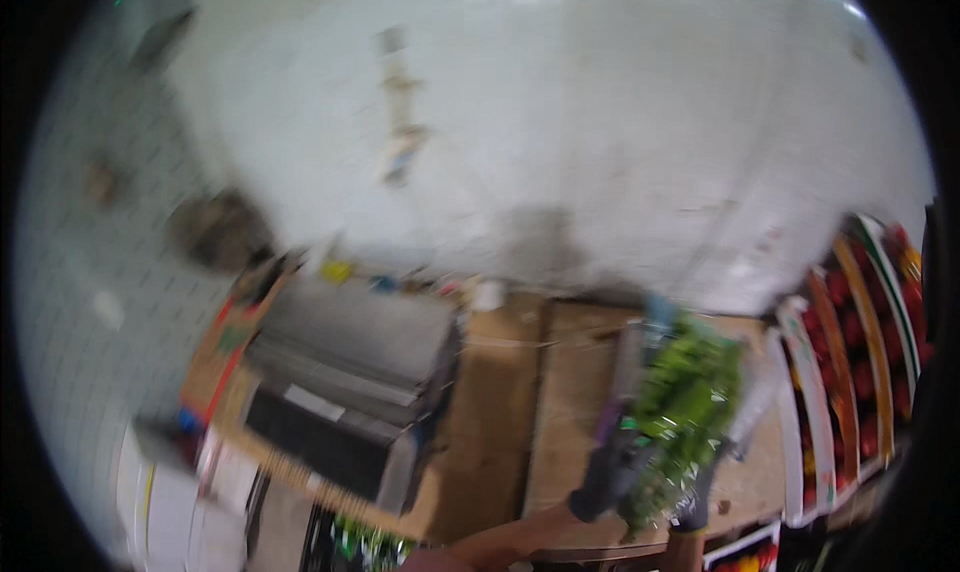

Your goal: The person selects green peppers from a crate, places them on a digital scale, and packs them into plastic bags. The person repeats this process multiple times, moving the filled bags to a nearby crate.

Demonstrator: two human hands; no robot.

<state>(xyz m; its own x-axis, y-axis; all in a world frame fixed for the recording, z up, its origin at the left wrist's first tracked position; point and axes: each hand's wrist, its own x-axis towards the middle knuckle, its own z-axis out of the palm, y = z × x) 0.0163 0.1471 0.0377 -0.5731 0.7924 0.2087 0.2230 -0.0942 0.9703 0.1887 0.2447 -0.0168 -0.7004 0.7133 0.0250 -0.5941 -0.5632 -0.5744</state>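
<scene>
Leafy greens in clear plastic wrap (pixel 686 392) are held over the cardboard-covered table at the right. My left hand (pixel 611 471), in a dark glove, grips them at their lower left side. On their lower right, my right hand (pixel 697 493), also gloved, is closed around the wrap and partly covered by it. Behind the left hand lies a long grey and purple item, too blurred to name. To the left on the cardboard (pixel 487 422) sits a grey metal machine with a dark flat panel (pixel 322 441).
Stacked crates of red produce (pixel 847 377) stand at the right edge. A pale wall (pixel 562 122) rises behind the table. Small items and a white cup-like object (pixel 489 294) line its back edge. White boxes (pixel 172 504) and a crate of greens (pixel 367 542) are lower left.
</scene>
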